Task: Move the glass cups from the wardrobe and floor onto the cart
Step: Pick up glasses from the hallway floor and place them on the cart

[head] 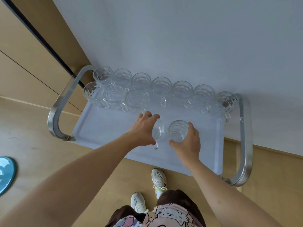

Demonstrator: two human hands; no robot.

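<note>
Head view, left hand (143, 128) curled around one glass cup (158, 130), right hand (188, 141) gripping another cup (177, 131), above cart (105, 128)

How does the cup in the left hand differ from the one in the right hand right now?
The left hand grips the left cup from above, its handle pointing down toward the cart tray. The right hand wraps the right cup from the near side; no handle shows on it. The left cup's wall looks smooth here; the right cup's shows facets. Both are clear, empty glass, held over the tray's bare near half.
</note>
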